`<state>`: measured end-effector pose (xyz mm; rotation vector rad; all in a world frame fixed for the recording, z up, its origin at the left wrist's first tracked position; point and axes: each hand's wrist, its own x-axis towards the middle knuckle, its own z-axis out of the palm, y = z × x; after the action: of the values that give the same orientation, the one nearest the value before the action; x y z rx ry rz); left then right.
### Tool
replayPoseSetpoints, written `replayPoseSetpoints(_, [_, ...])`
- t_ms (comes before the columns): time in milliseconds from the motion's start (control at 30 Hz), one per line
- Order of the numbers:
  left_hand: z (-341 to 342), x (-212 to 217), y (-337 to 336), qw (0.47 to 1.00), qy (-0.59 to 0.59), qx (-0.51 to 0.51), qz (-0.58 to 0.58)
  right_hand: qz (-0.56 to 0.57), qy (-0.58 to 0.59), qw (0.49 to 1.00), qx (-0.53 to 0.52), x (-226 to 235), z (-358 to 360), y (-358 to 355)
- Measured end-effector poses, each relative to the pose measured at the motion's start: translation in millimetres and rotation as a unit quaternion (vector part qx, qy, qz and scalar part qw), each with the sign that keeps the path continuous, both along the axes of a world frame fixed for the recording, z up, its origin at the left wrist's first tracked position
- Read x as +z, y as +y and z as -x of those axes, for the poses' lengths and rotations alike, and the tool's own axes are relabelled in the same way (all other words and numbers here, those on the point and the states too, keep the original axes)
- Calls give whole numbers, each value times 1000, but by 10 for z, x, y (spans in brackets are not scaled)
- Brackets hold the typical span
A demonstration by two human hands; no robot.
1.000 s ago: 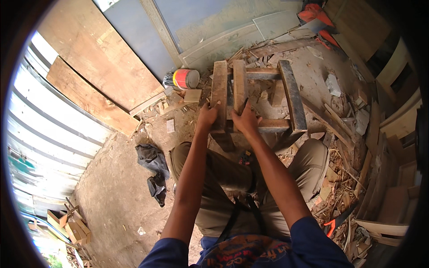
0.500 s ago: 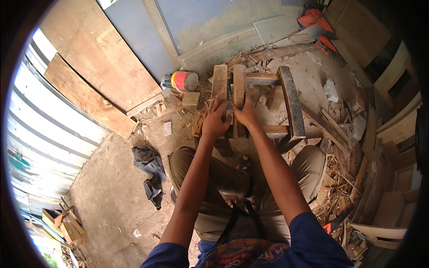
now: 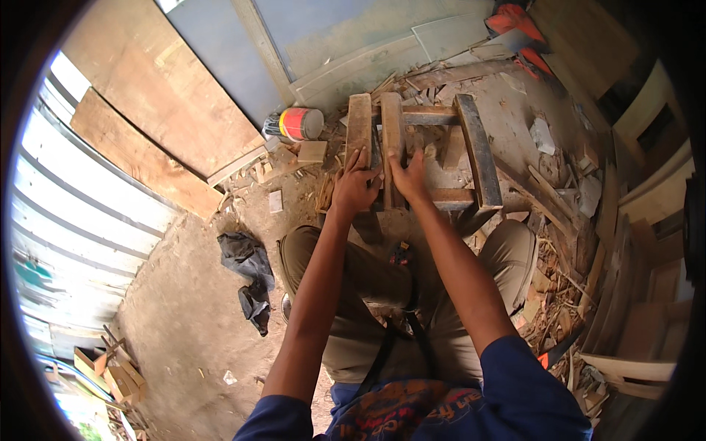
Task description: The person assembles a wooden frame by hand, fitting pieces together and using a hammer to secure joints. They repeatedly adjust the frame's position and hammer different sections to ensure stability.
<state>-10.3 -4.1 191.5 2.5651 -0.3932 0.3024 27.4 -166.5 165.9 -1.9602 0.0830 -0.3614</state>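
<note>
In front of me stands a low wooden frame (image 3: 482, 158), like a stool or small bench, with dark worn timbers. Two lighter wooden bars lie side by side over its left part, separated by a narrow dark gap. My left hand (image 3: 356, 187) rests on the near end of the left bar (image 3: 359, 121), fingers spread, one reaching toward the gap. Against the right bar (image 3: 392, 128) is my right hand (image 3: 409, 179), its thumb on top and its fingers along the right side. What lies in the gap is too dark to make out.
A paint can (image 3: 301, 123) with a red band lies on its side at the far left, near leaning plywood (image 3: 158, 81). Black plastic (image 3: 246, 257) lies left of my leg. Wood scraps and planks (image 3: 540, 195) litter the right side, beside stacked wooden panels (image 3: 654, 309).
My left hand has opened out and its fingers have shifted over the left bar. The right hand has moved slightly along its bar. The view has tilted a little.
</note>
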Motion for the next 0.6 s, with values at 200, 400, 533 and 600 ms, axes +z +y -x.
replayPoseSetpoints(200, [2, -71, 73, 998, -2, -17, 55, -24, -18, 1000, 5, 2, 147, -46])
replayPoseSetpoints(400, [216, 108, 83, 994, 35, -106, -21, -13, 89, 988, 127, 92, 91, -290])
replayPoseSetpoints(533, [250, 148, 98, 993, 25, -106, -37, 8, 76, 991, 109, 63, 51, -273])
replayPoseSetpoints(600, [270, 140, 128, 995, 28, -85, -46, -6, 60, 991, 116, 106, 92, -217])
